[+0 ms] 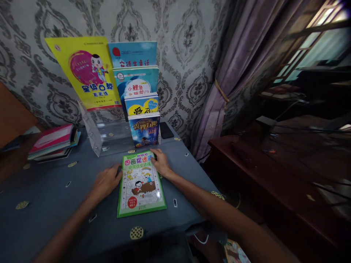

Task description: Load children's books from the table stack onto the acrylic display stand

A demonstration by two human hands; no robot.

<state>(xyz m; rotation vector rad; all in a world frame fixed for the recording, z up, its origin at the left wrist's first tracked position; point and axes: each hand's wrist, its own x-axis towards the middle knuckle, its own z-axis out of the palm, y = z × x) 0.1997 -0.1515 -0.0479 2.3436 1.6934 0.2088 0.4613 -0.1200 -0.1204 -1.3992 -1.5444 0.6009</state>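
A green-edged picture book (142,186) lies flat on the blue-grey tablecloth (82,219), its cover facing up. My right hand (160,162) is at the book's upper right corner, with its fingers wrapped on that edge. Beside the upper left edge is my left hand (107,179), blurred by motion; its fingertips are near or touching the book, and their grip is hard to make out. Behind the book, a clear acrylic rack (102,135) holds a tall yellow workbook (85,73) and, in tiers, blue books with a dark blue one (144,130) in front.
A stack of books (53,140) lies at the left, a red one on top. A black phone (166,130) rests behind the rack's right side. Further right are a tied curtain (216,98) and a dark red wooden desk (260,175) with cables.
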